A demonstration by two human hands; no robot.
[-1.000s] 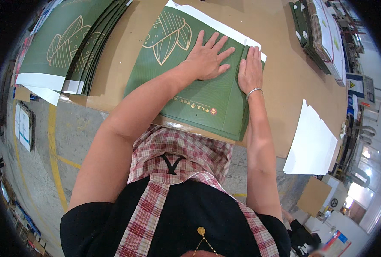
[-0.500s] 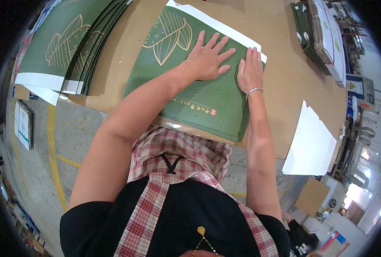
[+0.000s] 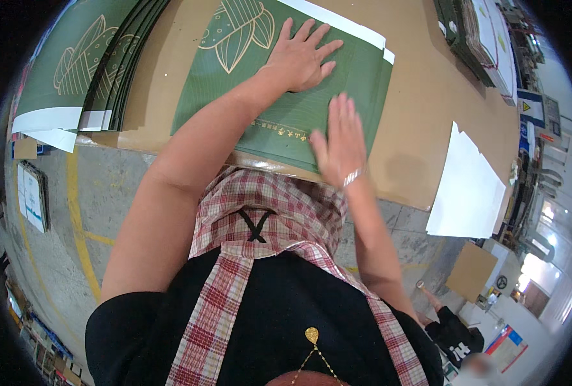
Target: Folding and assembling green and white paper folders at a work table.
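A flat green paper bag [image 3: 355, 80] with gold leaf line drawings and a white far edge lies on the tan work table in front of me. My left hand [image 3: 299, 59] rests on its upper middle, palm down with fingers spread. Over the near right part of the bag is my right hand [image 3: 342, 143], slightly blurred; its fingers are stretched out together and the thumb stands apart. Neither hand holds anything. The lower right corner of the bag is hidden under the right hand.
To the left, a stack of similar green bags [image 3: 73, 64] overhangs the table [image 3: 415, 148]. Bundled bags [image 3: 485, 45] stand at the far right. White sheets [image 3: 463, 186] lie at the right edge. Another person [image 3: 453, 334] is at the lower right, beyond a cardboard box [image 3: 471, 270].
My right hand has slid from the bag's far right edge down toward me and left. The left hand stays spread on the bag. The whole view has shifted slightly.
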